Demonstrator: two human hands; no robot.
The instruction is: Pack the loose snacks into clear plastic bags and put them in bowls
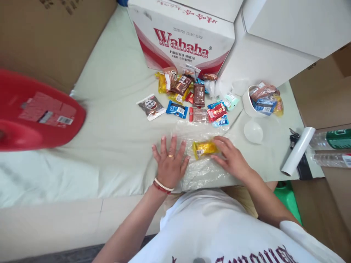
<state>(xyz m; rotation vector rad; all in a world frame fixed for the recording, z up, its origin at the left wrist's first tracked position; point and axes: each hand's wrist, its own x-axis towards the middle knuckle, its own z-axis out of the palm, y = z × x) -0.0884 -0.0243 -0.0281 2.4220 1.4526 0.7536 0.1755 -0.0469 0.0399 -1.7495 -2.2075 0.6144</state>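
Bench (117,98): pale-green covering; clock face centred on the yellow packet (203,149), with 12 o'clock at the far side.
Red plastic object (55,113): between 9 and 10 o'clock, label uppermost, well apart from both hands.
Black-and-white packet (151,106): 10 o'clock, flat.
Left hand (168,164): between 8 and 9 o'clock, palm down at the left edge of the clear sheet; grip spread, fingers apart, holding nothing.
Wahaha box (182,47): between 11 and 12 o'clock, upright behind the snack pile.
Snack pile (199,95): from 11 to 1 o'clock, mixed wrappers, partly overlapping.
Clear sheet (197,175): crinkled plastic beneath the yellow packet; whether sheet or bag cannot be told.
Yellow packet: clock centre, on the clear sheet, between the hands.
Right hand (233,160): between 3 and 4 o'clock, at the packet's right end; thumb and fingers apart around that end, but whether the grip clamps it cannot be told.
Step in hand (judged): positioning or handling the packet on the plastic; moving it further would call for a sure pinch, with the plastic kept flat.
White bowl (247,104): between 1 and 2 o'clock, filled with packets.
Clear cup (253,132): 2 o'clock, near the bowl.
White roll (298,151): 3 o'clock, lying aslant.
Bottles (338,138): 3 o'clock, beyond the roll.
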